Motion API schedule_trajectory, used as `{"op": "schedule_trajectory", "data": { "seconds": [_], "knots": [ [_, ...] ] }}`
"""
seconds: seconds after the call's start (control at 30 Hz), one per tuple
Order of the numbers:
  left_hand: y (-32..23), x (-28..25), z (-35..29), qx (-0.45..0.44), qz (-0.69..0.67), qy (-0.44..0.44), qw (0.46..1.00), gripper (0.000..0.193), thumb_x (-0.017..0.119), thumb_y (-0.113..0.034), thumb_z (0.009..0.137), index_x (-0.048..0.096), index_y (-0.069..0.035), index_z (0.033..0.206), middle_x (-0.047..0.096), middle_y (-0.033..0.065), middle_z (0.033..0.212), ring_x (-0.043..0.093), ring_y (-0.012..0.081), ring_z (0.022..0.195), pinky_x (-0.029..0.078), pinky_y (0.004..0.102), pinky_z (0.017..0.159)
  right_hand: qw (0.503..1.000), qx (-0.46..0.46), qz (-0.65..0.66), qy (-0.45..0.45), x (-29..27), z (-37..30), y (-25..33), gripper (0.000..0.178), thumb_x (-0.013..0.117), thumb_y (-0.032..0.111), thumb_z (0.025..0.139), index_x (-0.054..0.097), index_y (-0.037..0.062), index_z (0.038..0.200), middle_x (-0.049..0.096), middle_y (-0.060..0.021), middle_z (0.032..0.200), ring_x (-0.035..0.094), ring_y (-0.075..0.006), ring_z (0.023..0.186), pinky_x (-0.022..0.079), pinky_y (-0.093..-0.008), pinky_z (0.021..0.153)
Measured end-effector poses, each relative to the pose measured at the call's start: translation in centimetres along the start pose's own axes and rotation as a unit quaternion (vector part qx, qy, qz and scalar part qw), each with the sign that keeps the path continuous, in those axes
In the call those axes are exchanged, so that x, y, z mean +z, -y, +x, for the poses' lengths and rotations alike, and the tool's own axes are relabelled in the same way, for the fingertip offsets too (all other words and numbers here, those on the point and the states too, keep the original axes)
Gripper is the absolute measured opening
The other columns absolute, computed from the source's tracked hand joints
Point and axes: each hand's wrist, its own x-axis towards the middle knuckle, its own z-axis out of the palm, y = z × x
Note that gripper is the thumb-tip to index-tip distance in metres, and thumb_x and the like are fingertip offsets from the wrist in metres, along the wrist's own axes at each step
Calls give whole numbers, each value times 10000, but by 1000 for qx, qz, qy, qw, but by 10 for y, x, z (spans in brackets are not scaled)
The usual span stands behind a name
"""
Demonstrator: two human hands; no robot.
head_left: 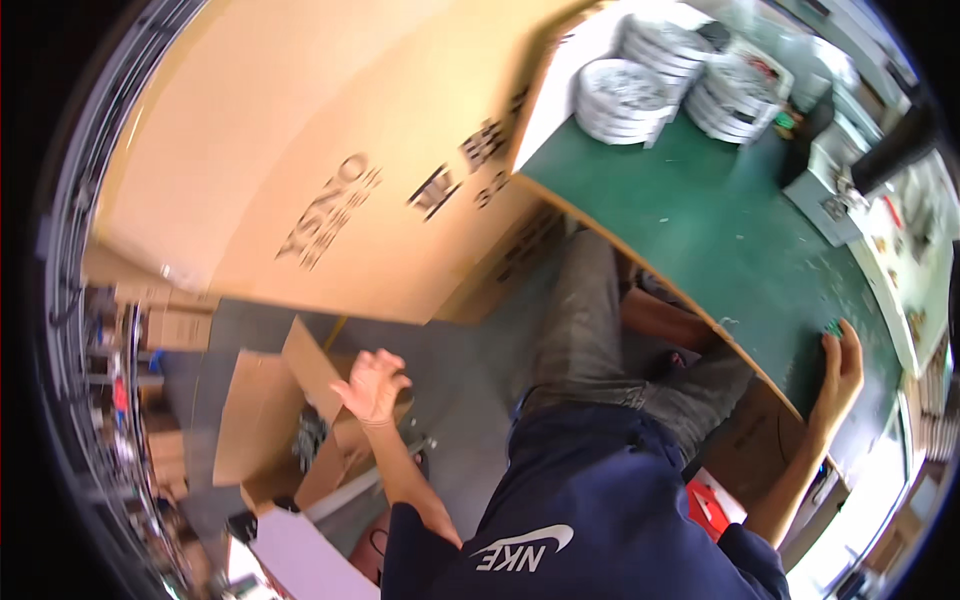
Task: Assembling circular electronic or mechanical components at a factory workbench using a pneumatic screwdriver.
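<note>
My left hand (372, 390) is raised over the floor at the left, fingers spread and nothing in them. Beside it is an open cardboard box (255, 415) with grey contents that I cannot make out. Over at the right, my right hand (843, 368) is at the green tabletop (690, 230), near its right side. Its fingertips are pinched on a small green piece (832, 327), too small to name.
A large cardboard carton (270, 130) stands against the table at the upper left. Stacked white round trays (622, 100) occupy the table's far end. A grey metal device (835, 190) with a black arm stands at the right. A red item (708, 508) lies beside me, under the table edge.
</note>
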Motion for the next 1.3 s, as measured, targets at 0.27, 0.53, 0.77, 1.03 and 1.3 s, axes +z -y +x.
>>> {"op": "schedule_trajectory", "data": {
  "seconds": [0.27,0.53,0.77,1.03,1.3],
  "knots": [
    [120,173,371,13,713,160,682,528,778,-354,928,634,-39,1327,630,149,1387,588,331,1272,470,414,1066,998,15,58,-30,4,-8,14,345,681,19,978,654,-30,1318,714,-60,1098,653,-111,1024,499,-249,936],
    [162,180,508,-216,908,229,277,1113,840,-697,669,513,58,1418,620,299,1356,611,397,1275,494,432,1075,995,19,92,-32,7,-10,17,317,645,5,996,637,-58,1307,725,-84,1136,667,-126,1038,520,-272,953],
    [143,204,446,-60,710,171,680,784,773,-437,877,507,59,1422,625,232,1354,650,325,1196,524,410,1004,997,21,50,-49,3,-11,16,311,642,40,1012,646,-43,1311,697,-50,1109,638,-113,994,528,-277,931],
    [220,177,371,-316,8,109,942,925,560,-637,940,370,37,1544,252,411,1592,418,582,1391,477,676,1044,994,35,97,-22,10,-9,24,332,629,5,999,618,-51,1327,714,-115,1197,666,-161,1133,513,-294,1021],
    [261,179,362,-350,4,131,928,942,622,-613,914,374,50,1535,263,435,1572,412,602,1383,466,681,1045,997,46,59,-28,12,-11,28,335,656,17,989,646,-15,1322,717,-74,1146,662,-129,1059,507,-262,975]
  ]
}}
